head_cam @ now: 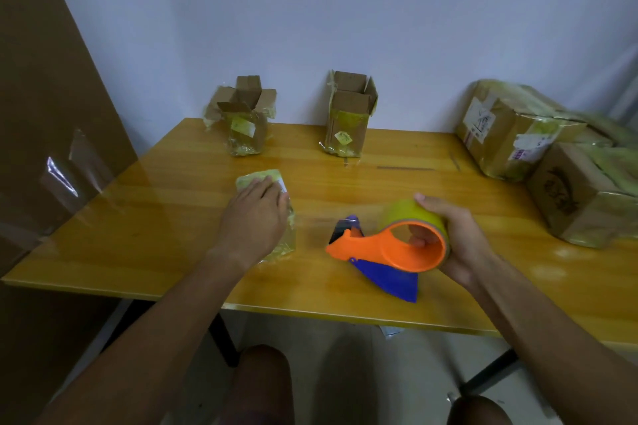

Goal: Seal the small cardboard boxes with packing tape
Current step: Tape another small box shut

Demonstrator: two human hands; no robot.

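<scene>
The left hand (257,214) lies flat, fingers straight, pressing on a small tape-wrapped box (276,217) near the middle of the table (155,217). The right hand (452,241) grips the tape dispenser (390,248), fingers curled through its orange ring and thumb over the yellowish roll, just right of that box and apart from it. Two open-flapped boxes (243,115) (348,114) stand at the far edge, bigger taped cartons (511,131) at the far right corner. Their labels are too blurred to read.
</scene>
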